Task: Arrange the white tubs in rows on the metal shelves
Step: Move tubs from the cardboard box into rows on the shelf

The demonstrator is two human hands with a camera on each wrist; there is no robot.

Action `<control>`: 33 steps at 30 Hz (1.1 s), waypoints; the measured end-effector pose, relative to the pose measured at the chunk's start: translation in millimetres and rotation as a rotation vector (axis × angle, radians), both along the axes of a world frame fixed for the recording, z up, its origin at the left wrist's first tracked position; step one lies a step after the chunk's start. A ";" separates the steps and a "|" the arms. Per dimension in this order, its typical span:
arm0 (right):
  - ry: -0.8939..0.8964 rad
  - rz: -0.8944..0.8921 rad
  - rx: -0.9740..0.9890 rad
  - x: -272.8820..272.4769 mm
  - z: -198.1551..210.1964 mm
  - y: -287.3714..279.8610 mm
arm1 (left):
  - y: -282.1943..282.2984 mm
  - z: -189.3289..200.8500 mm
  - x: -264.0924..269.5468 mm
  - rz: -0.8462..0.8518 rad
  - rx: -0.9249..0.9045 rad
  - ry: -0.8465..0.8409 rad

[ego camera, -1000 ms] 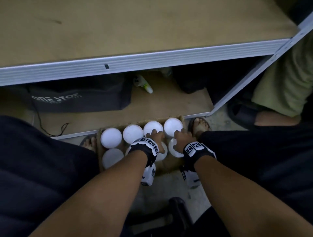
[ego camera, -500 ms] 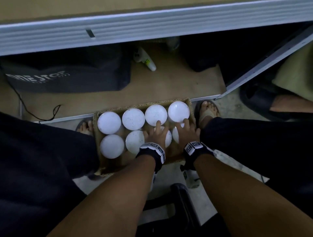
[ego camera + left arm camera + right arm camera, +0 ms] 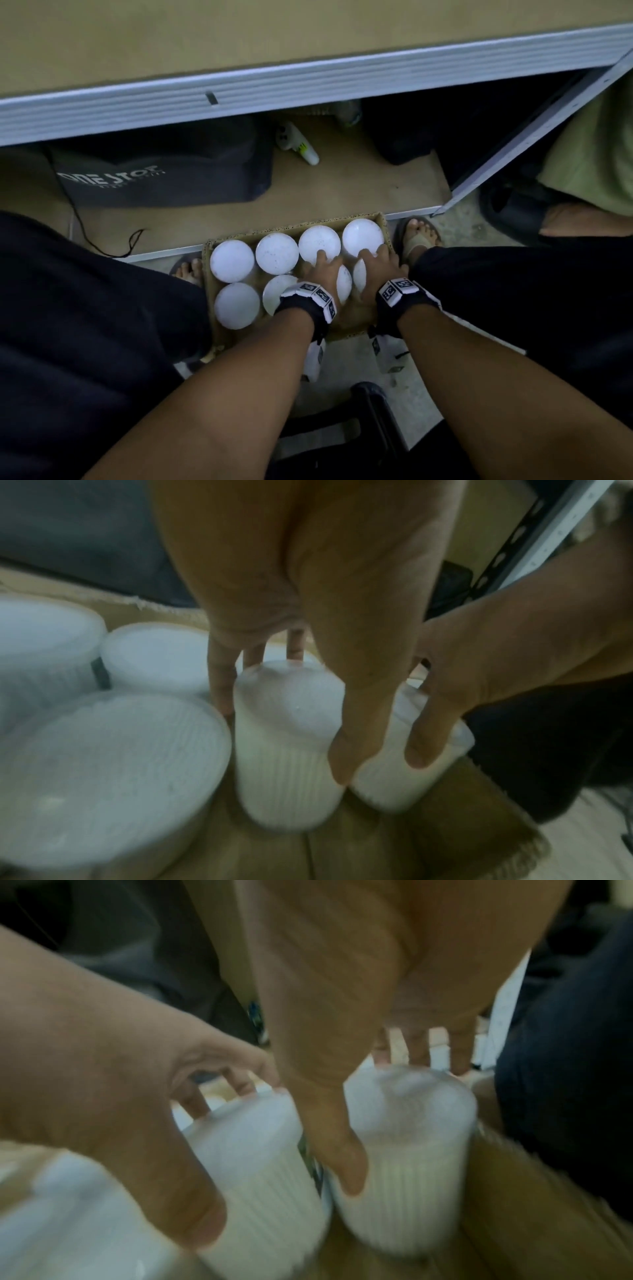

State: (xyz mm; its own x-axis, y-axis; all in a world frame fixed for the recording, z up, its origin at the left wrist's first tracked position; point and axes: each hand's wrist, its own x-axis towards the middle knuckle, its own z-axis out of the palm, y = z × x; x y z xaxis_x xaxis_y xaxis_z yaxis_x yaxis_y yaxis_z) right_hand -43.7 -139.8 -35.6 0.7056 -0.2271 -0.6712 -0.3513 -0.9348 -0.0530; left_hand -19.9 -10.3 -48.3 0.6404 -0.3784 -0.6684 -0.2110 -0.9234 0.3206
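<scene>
From the head camera, all eight white tubs sit in the cardboard box (image 3: 383, 219) on the floor at six o'clock of the shelving. The upper shelf (image 3: 308, 85) shows bare board at twelve o'clock, and the lower shelf (image 3: 342, 192) carries only a dark bag (image 3: 164, 171) and a small bottle (image 3: 301, 145), so I judge no row is started and the whole job is left. The left hand (image 3: 323, 274) reaches down over the third tub of the near row (image 3: 343, 283), and the right hand (image 3: 376, 270) covers the fourth tub, at the three o'clock end (image 3: 359, 277). Six lids at nine o'clock stand free.

Over to the left wrist camera: the left hand (image 3: 308, 615) straddles its tub (image 3: 291, 737), fingers behind, thumb down the front, a curled grip round the lid. The tub is inside the box.

On the right wrist camera, blurred: the right hand (image 3: 359, 1015) is clamped likewise round its tub (image 3: 411, 1150), thumb on the near wall, fingers (image 3: 418, 1053) over the far rim. Whether either tub has left the box floor, I cannot tell.
</scene>
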 end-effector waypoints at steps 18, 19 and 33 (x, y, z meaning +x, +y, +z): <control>-0.416 0.075 0.019 34.3 221.2 0.6 | 23.9 238.2 71.6 -0.096 -0.120 -0.282; -0.450 0.071 0.023 33.4 236.6 0.8 | 25.8 253.6 72.3 -0.094 -0.145 -0.307; -0.845 0.057 0.158 38.6 370.5 14.7 | 71.1 375.8 78.7 0.097 -0.490 -0.614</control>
